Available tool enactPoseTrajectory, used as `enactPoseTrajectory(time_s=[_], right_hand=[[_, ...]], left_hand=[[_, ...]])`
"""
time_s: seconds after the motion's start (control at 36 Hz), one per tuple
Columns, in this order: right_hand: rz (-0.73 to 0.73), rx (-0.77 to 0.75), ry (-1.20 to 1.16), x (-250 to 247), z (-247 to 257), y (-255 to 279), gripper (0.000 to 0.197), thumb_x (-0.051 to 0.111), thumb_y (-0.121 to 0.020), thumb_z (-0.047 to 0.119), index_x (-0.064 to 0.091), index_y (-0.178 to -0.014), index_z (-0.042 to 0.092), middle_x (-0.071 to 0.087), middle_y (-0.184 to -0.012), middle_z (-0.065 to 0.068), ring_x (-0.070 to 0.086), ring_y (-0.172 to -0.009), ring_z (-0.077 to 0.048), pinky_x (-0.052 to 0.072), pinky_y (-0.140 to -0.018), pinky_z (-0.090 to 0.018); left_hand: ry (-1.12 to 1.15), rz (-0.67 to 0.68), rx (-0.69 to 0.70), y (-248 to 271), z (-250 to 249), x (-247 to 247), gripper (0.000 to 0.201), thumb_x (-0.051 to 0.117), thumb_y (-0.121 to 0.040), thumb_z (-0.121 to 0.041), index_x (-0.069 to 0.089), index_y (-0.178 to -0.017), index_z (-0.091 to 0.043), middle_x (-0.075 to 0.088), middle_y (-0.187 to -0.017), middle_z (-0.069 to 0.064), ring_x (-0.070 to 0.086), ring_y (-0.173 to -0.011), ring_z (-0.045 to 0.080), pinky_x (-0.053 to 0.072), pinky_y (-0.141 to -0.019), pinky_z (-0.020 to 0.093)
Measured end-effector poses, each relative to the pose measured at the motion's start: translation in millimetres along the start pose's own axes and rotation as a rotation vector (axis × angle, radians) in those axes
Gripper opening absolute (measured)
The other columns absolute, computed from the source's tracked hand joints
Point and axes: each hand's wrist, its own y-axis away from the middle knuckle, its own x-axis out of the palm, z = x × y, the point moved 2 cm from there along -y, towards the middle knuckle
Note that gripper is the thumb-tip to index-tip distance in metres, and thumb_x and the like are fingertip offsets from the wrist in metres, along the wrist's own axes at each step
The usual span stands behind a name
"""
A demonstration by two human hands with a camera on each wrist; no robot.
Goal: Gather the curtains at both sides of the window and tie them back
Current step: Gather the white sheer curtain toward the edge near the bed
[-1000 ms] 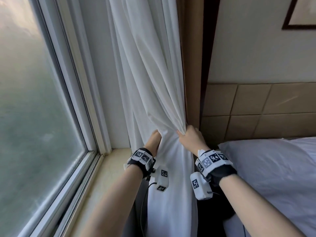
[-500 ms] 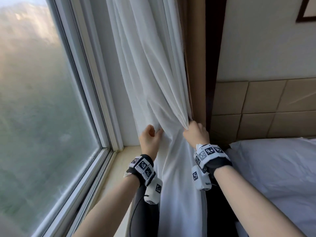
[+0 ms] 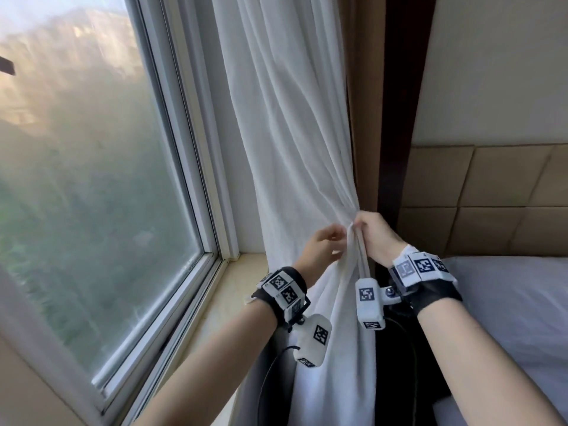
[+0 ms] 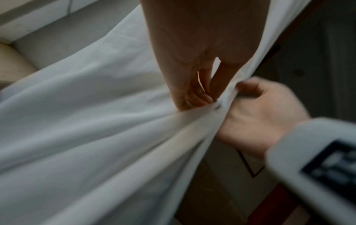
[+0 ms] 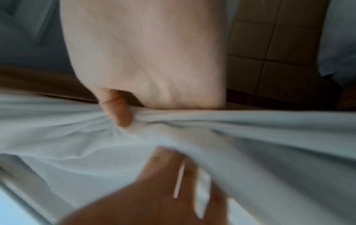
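Note:
A white sheer curtain [image 3: 292, 133] hangs at the right side of the window and narrows to a bunch at hand height. My right hand [image 3: 364, 229] grips that bunch against the brown drape behind it, and in the right wrist view its thumb [image 5: 119, 115] presses into the folds [image 5: 250, 129]. My left hand [image 3: 333, 244] is just to the left of it, fingers curled into the fabric. In the left wrist view those fingertips [image 4: 192, 102] pinch the cloth [image 4: 86, 121] right beside the right hand [image 4: 256, 109]. Below the hands the curtain falls loose.
The window pane [image 3: 92, 179] and its white frame fill the left, with a pale stone sill [image 3: 239, 290] beneath. A brown drape [image 3: 362, 103] hangs behind the curtain. A padded headboard [image 3: 491, 195] and a bed with white linen [image 3: 516, 318] stand close on the right.
My left hand has moved right from the curtain's left side and closed on the fabric beside my right hand. The right hand has kept its grip and the bunch is tighter.

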Motion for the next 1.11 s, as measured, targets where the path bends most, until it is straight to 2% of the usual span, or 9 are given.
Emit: enactPoseTrajectory(time_s=[0.11, 0.22, 0.44, 0.56, 0.67, 0.75, 0.92, 1.06, 1.11], right_hand=[[-0.057, 0.014, 0.33, 4.3, 1.2, 4.4, 0.077, 0.065, -0.073, 0.064, 0.05, -0.127, 0.011, 0.057, -0.109, -0.002, 0.055, -0.106, -0.02, 0.038, -0.098, -0.036], [-0.353, -0.13, 0.533, -1.7, -9.5, -4.6, 0.052, 0.061, -0.09, 0.041, 0.051, -0.122, 0.001, 0.058, -0.118, -0.012, 0.056, -0.108, -0.028, 0.04, -0.082, -0.027], [-0.356, -0.171, 0.679, -8.4, -9.4, -3.4, 0.039, 0.055, -0.095, 0.034, 0.06, -0.114, 0.001, 0.062, -0.11, -0.019, 0.06, -0.102, -0.036, 0.046, -0.084, -0.032], [-0.335, -0.16, 0.648, -12.9, -9.9, -9.0, 0.042, 0.055, -0.094, 0.039, 0.059, -0.121, 0.008, 0.063, -0.116, -0.014, 0.059, -0.106, -0.031, 0.047, -0.094, -0.036], [-0.335, -0.125, 0.655, -9.4, -8.8, -14.0, 0.051, 0.052, -0.091, 0.049, 0.056, -0.126, 0.012, 0.061, -0.121, -0.011, 0.058, -0.109, -0.029, 0.046, -0.098, -0.04], [-0.325, -0.112, 0.638, -4.0, -10.4, -21.4, 0.063, 0.05, -0.084, 0.058, 0.053, -0.13, 0.014, 0.059, -0.124, -0.009, 0.057, -0.112, -0.028, 0.045, -0.1, -0.042], [-0.367, -0.083, 0.631, 4.9, -12.3, -36.5, 0.047, 0.052, -0.092, 0.045, 0.055, -0.121, 0.008, 0.059, -0.114, -0.012, 0.059, -0.102, -0.027, 0.047, -0.095, -0.042], [-0.403, -0.097, 0.587, 5.7, -7.1, -36.1, 0.035, 0.055, -0.095, 0.033, 0.053, -0.121, 0.008, 0.056, -0.111, -0.007, 0.055, -0.104, -0.024, 0.044, -0.093, -0.034], [-0.403, -0.119, 0.577, 3.8, -5.4, -35.1, 0.033, 0.056, -0.095, 0.028, 0.056, -0.121, 0.008, 0.06, -0.117, -0.01, 0.057, -0.109, -0.027, 0.045, -0.096, -0.036]], left_hand=[[-0.023, 0.1, -0.082, 3.0, 9.7, 2.9, 0.039, 0.044, -0.069, 0.01, 0.061, -0.1, -0.007, 0.054, -0.089, 0.005, 0.051, -0.085, 0.015, 0.044, -0.081, 0.031], [-0.129, 0.139, -0.105, -5.6, 12.7, -12.3, 0.034, 0.052, -0.081, 0.005, 0.064, -0.111, -0.003, 0.059, -0.097, 0.008, 0.056, -0.09, 0.014, 0.049, -0.086, 0.029], [-0.106, -0.416, -0.103, -44.3, 29.5, -109.6, 0.029, 0.058, -0.093, -0.02, 0.059, -0.122, -0.018, 0.06, -0.109, 0.004, 0.054, -0.104, 0.02, 0.043, -0.082, 0.03], [-0.068, -0.337, -0.182, -72.0, 25.6, -109.9, 0.054, 0.056, -0.09, -0.048, 0.04, -0.138, -0.027, 0.045, -0.131, -0.004, 0.04, -0.124, 0.017, 0.034, -0.1, 0.04], [-0.054, -0.139, -0.2, -96.6, 21.5, -84.8, 0.041, 0.048, -0.078, -0.055, 0.055, -0.114, -0.037, 0.057, -0.12, -0.015, 0.047, -0.121, 0.009, 0.032, -0.103, 0.043], [-0.02, -0.094, -0.208, -109.0, 18.7, -70.9, 0.021, 0.045, -0.094, -0.048, 0.061, -0.102, -0.036, 0.065, -0.103, -0.014, 0.055, -0.116, 0.015, 0.041, -0.1, 0.039], [0.146, -0.026, -0.307, -117.7, 27.6, -66.0, 0.036, 0.036, -0.101, -0.043, 0.062, -0.095, -0.019, 0.067, -0.093, -0.001, 0.061, -0.091, 0.015, 0.045, -0.09, 0.031], [0.103, 0.05, -0.256, -115.5, 29.0, -73.6, 0.031, 0.035, -0.098, -0.014, 0.06, -0.112, -0.002, 0.066, -0.109, 0.015, 0.061, -0.104, 0.029, 0.05, -0.089, 0.035], [0.002, -0.01, -0.201, -118.4, 31.6, -80.9, 0.027, 0.039, -0.091, -0.003, 0.063, -0.103, 0.002, 0.069, -0.094, 0.015, 0.064, -0.09, 0.03, 0.05, -0.079, 0.036]])
